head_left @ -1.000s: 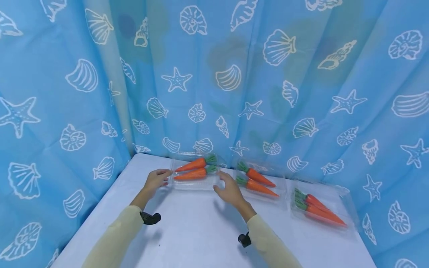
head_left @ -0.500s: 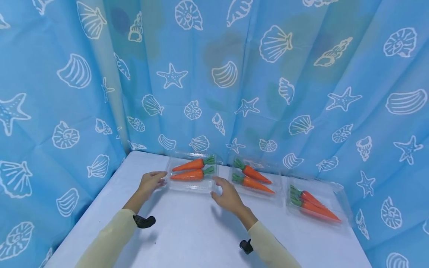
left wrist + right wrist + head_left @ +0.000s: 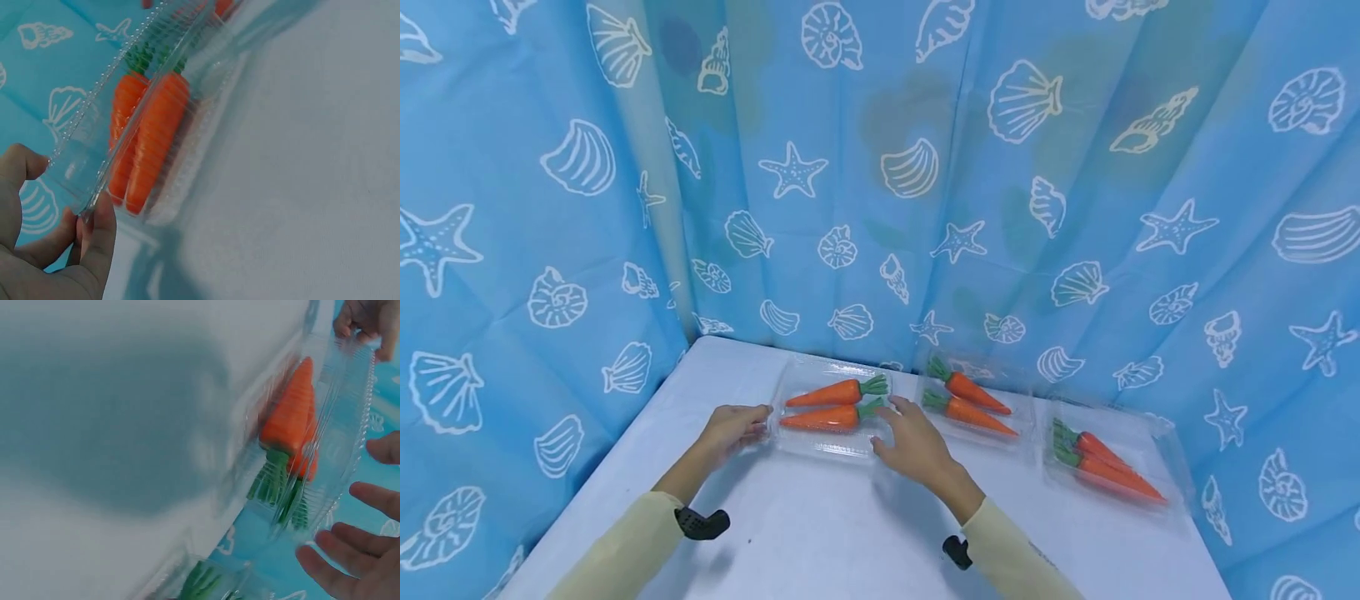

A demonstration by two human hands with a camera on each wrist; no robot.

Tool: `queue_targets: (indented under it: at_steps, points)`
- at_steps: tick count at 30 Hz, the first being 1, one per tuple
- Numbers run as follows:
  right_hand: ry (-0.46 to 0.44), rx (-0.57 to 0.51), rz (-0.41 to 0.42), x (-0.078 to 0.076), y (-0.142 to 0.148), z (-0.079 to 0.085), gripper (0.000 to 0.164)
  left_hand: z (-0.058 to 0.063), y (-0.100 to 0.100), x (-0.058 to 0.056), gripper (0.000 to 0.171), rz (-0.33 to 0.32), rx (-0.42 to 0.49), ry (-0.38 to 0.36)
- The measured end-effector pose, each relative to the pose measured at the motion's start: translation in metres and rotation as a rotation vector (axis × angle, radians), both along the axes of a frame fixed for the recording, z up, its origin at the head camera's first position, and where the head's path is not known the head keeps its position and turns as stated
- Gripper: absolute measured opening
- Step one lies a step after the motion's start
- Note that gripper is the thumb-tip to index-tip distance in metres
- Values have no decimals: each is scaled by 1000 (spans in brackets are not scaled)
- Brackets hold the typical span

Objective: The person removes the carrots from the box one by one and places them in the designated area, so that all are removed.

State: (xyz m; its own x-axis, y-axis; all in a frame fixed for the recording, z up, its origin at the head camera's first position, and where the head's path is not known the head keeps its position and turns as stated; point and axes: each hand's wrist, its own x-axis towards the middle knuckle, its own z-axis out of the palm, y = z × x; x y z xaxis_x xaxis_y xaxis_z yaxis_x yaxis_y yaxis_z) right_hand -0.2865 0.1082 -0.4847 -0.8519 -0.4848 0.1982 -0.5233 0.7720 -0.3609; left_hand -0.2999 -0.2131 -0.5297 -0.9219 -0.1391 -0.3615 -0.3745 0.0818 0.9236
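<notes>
A clear plastic clamshell container (image 3: 831,451) sits near the back left of the white table. Two orange carrots with green tops lie side by side inside, a front carrot (image 3: 820,418) and a rear carrot (image 3: 826,394). At the container's left end, my left hand (image 3: 732,432) pinches the rim between thumb and fingers, as the left wrist view shows. My right hand (image 3: 919,446) is at the opposite end, its fingers spread and loosely extended. In the right wrist view, the right fingers (image 3: 340,553) reach close to the container's beaded edge, holding nothing.
To the right, a second clear container (image 3: 1028,421) holds two more carrots, tops leftward. Farther right stands a third container (image 3: 1172,454) with another pair. A blue shell-patterned curtain (image 3: 880,208) hangs right behind the white table (image 3: 820,533).
The left container has come toward me and its carrots with it. Both hands have moved nearer along with it, and the right fingers are more spread. The other two containers have stayed put.
</notes>
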Motion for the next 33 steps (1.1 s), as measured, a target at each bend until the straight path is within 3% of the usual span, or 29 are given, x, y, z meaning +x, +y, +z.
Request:
queue_targets:
  at_steps: [3, 10, 17, 26, 33]
  points:
    - [111, 121, 30, 2, -10, -3, 46, -3, 1, 7, 63, 4, -12, -14]
    - [219, 349, 110, 9, -32, -14, 52, -6, -1, 17, 67, 20, 25, -44]
    - [219, 363, 151, -1, -47, -11, 52, -11, -8, 15, 39, 38, 307, -45]
    - [213, 411, 144, -1, -51, -11, 64, -24, -12, 26, 46, 72, 504, -56]
    - [272, 421, 127, -3, -52, -12, 63, -24, -16, 30, 50, 66, 651, -34]
